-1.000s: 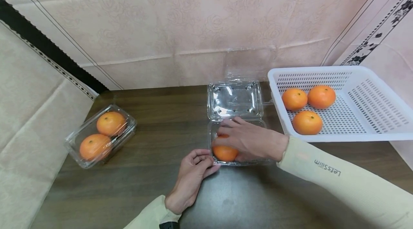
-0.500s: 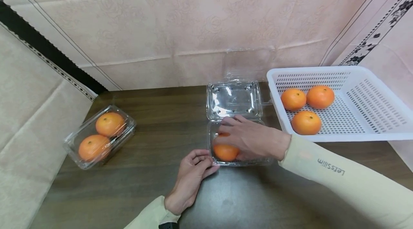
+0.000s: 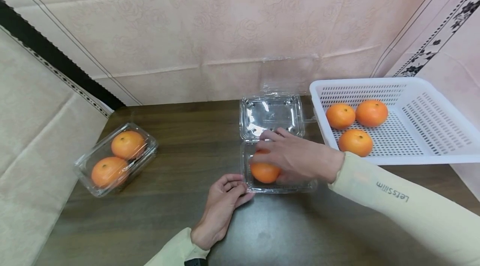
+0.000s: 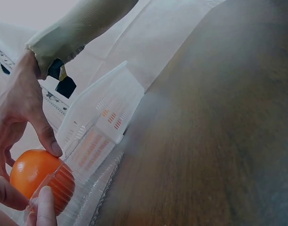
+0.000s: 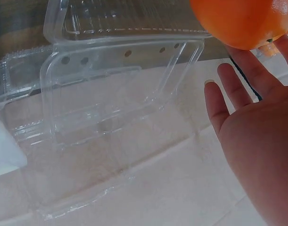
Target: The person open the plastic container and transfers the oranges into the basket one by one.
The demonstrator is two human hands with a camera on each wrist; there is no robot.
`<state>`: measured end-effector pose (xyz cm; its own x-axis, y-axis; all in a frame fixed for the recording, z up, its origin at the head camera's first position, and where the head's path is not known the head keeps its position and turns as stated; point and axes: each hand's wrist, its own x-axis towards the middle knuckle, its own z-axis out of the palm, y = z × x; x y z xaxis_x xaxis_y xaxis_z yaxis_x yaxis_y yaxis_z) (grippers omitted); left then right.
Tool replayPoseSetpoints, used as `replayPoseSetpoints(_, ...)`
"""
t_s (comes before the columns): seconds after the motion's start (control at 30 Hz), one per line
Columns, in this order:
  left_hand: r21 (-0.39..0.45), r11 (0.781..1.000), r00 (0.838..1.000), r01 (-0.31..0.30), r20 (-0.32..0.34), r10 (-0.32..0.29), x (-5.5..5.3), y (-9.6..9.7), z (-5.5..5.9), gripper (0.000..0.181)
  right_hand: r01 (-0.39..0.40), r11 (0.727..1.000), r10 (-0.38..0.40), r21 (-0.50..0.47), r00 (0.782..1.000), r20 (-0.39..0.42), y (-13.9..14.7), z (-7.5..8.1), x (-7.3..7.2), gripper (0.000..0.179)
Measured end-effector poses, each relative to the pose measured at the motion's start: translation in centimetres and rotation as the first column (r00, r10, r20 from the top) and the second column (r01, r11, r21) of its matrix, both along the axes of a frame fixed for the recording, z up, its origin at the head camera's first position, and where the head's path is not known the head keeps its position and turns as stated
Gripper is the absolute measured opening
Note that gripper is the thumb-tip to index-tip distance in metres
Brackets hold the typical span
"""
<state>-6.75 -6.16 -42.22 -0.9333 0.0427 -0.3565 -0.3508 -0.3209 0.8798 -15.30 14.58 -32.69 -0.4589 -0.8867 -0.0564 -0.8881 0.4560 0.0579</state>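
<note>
An orange sits over the left part of an open clear plastic clamshell box. My right hand holds this orange between thumb and fingers; in the right wrist view, the outer fingers stand spread off it. In the left wrist view, the right thumb lies on the skin of the orange. My left hand pinches the front left corner of the box between thumb and finger. The raised lid lies back behind the box. The right hand hides the far part of the box.
At the left stands a closed clear clamshell box with two oranges inside. A white perforated basket at the right holds three oranges. More clear plastic stands behind the lid, against the cloth backdrop. Below is a dark wooden table.
My right hand has shifted slightly up and to the right, and the orange has moved with it, away from the box's front left corner. The left hand keeps its place.
</note>
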Motion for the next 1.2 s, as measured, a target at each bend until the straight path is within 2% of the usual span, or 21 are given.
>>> replayPoseSetpoints(0.27,-0.004,1.000,1.000,-0.001,-0.003,0.001,0.06,-0.04,0.00,0.033,0.029,0.999,-0.028,-0.016,0.998,0.050,0.16,0.33,-0.15,0.060)
replayPoseSetpoints(0.7,0.001,1.000,1.000,-0.002,0.002,0.002,0.04,-0.01,-0.09,0.033,0.024,0.999,-0.022,-0.033,0.999,0.043,0.57,0.81,-0.28,0.063)
replayPoseSetpoints(0.97,-0.020,1.000,1.000,-0.013,0.006,0.013,0.17,-0.76,-0.07,0.034,0.015,0.998,-0.012,-0.064,0.999,0.048,0.10,0.64,-0.38,0.067)
replayPoseSetpoints(1.03,-0.023,1.000,1.000,-0.016,0.007,0.016,0.20,-0.88,-0.10,0.034,0.030,0.996,-0.024,-0.087,0.998,0.066,0.12,0.49,-0.37,0.068)
replayPoseSetpoints(1.2,-0.006,1.000,1.000,-0.009,0.001,0.009,0.02,-0.22,-0.05,0.033,0.121,0.983,-0.108,-0.135,0.989,0.099,0.87,0.38,-0.04,0.069)
